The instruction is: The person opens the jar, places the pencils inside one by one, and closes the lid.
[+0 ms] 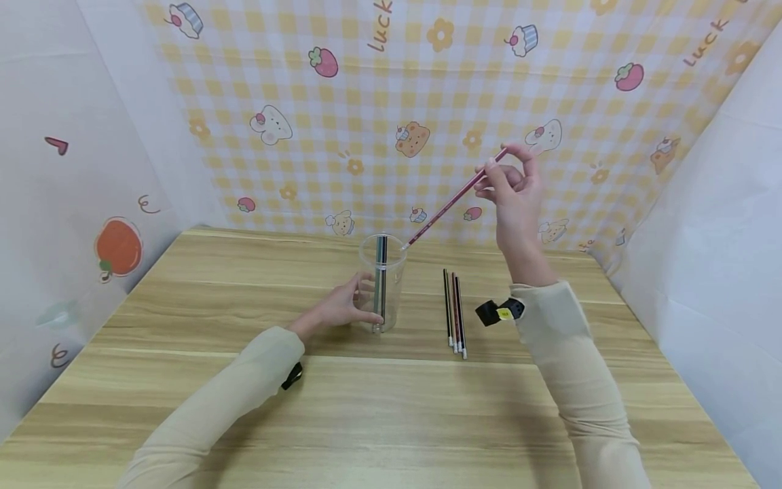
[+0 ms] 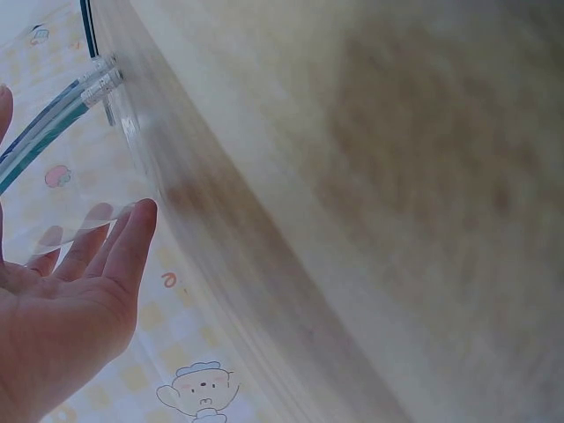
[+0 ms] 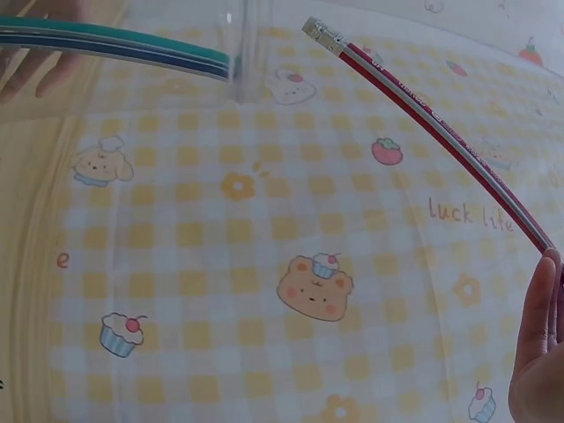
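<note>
A clear plastic cup (image 1: 394,299) stands upright on the table with a few pencils (image 1: 381,278) inside, one of them teal. My left hand (image 1: 342,304) holds the cup low on its left side, thumb in front and fingers behind. High on the right, my right hand (image 1: 516,197) pinches a dark red pencil (image 1: 455,199) near its upper end. That pencil slants down to the left, its white eraser end close to the cup's right rim. In the right wrist view the eraser end of the red pencil (image 3: 432,119) appears apart from the cup (image 3: 251,53).
Several pencils (image 1: 455,312) lie side by side on the wooden table (image 1: 391,407), right of the cup. A yellow checked cloth (image 1: 379,88) hangs behind the table, with white sheets (image 1: 721,224) at both sides. Black straps (image 1: 499,312) circle the wrists.
</note>
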`<state>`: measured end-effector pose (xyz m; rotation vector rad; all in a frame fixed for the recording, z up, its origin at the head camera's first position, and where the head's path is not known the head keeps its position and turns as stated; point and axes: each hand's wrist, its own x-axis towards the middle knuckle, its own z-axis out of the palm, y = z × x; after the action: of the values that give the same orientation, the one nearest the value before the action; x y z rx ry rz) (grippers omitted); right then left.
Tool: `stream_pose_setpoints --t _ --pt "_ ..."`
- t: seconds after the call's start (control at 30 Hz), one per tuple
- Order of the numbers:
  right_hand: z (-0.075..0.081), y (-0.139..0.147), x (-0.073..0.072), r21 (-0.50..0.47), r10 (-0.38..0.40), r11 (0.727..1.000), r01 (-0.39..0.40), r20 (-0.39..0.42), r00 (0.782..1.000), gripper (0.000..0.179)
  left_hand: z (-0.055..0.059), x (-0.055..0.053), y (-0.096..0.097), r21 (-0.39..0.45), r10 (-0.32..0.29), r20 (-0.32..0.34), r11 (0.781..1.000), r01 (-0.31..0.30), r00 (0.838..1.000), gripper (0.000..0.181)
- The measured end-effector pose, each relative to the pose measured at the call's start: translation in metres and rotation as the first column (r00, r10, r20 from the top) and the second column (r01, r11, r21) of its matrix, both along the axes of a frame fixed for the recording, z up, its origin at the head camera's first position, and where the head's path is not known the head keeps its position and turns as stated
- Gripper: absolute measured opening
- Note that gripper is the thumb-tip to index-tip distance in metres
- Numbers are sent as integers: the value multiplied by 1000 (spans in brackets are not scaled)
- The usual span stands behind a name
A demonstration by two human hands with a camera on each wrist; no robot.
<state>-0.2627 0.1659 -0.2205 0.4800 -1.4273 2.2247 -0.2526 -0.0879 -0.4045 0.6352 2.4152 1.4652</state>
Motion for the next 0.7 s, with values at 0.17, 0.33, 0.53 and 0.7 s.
stream_pose_setpoints --t 0.17,0.33,0.53,0.7 --pt "-8 -8 -4 44 -16 999 16 12 1000 27 1 1 0 -9 1 0 1000 -1 1000 79" --pt "-17 -17 -8 110 -9 994 3 51 999 28 2 2 0 5 -9 7 1000 9 1000 78" --pt "-30 -28 -13 188 17 982 -26 49 999 27 2 1 -1 8 -17 9 1000 17 1000 79" --pt "-39 -37 -15 233 45 970 -63 81 996 26 1 0 -1 -9 -10 10 1000 10 1000 80"
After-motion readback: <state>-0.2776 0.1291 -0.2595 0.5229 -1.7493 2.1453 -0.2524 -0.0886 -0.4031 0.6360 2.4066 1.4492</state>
